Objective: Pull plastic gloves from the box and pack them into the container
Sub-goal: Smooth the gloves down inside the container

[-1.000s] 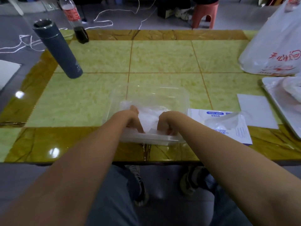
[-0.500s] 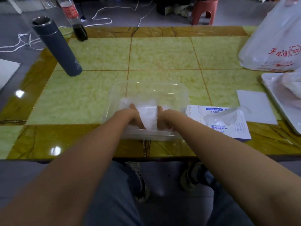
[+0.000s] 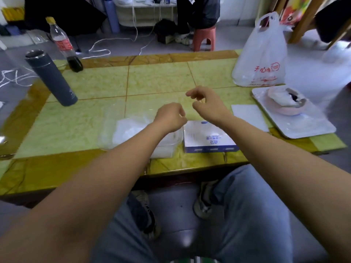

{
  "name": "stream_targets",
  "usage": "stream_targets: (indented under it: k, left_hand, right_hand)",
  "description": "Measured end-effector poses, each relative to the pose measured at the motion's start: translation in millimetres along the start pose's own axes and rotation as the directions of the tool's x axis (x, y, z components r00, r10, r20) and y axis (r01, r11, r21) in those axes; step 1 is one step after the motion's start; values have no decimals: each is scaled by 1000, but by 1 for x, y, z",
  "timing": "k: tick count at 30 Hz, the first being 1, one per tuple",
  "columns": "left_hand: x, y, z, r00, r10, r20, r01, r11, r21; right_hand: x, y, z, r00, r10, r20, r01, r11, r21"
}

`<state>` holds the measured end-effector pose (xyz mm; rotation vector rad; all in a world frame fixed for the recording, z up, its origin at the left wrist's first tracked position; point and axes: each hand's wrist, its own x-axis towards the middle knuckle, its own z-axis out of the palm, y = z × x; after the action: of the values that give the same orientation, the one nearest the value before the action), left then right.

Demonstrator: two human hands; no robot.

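While my left hand [image 3: 170,117] and right hand [image 3: 207,103] hung mid-frame, fingers curled, I couldn't tell whether they pinched anything; blue print on the box [image 3: 209,138] was blurred.

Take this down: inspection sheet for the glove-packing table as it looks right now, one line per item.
Surface: green tiled table, glossy, with a brown border.
Job's things: clear container near the front edge, white gloves inside it; glove box beside it on the right.
Clutter: grey flask, nearly empty cola bottle, white plastic bag, tray carrying a bowl, paper sheet.
Grips: left hand and right hand above the table, fingers curled; whether they pinch a clear glove cannot be told.
Cables: white cables on the floor beyond the table.
Surroundings: red stool with a seated person.
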<state>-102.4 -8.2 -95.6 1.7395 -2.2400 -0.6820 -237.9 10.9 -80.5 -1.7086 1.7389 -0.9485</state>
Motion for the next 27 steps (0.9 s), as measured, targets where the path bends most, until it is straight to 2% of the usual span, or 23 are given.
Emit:
stream_targets:
  k: [3,7,10,13,16,21,25,27]
  left_hand:
    - [3,33,28,991,24,129,-12,995,-99]
    - [8,48,62,972,-36,234,31,999,25]
    - [11,43,82,954,-122,273,104,991,79]
    - [13,31,95,954,-165,252,147,985,86]
    - [16,27,99,960,-161,228,144,986,89]
    - [21,26,99,953,-161,257,141,985,97]
    - [18,26,102,955,-157,250,134,985,107]
    - [14,29,101,954,-158,256,131,984,122]
  right_hand:
    - [-20,35,-29,988,152,32,-148,983,-111]
    - [-28,76,-27,938,304,164,-233,907,-351]
    - [-19,99,-14,918,382,108,-322,876,-361]
    - [-13,110,-9,921,390,6,-378,896,-233]
    - [-8,111,-11,946,313,-80,-320,942,-101]
    - [-9,107,-22,890,368,-270,-333,928,167]
    - [-17,102,-34,863,388,-324,-307,912,273]
    - [-22,95,-42,873,398,-284,-289,888,356]
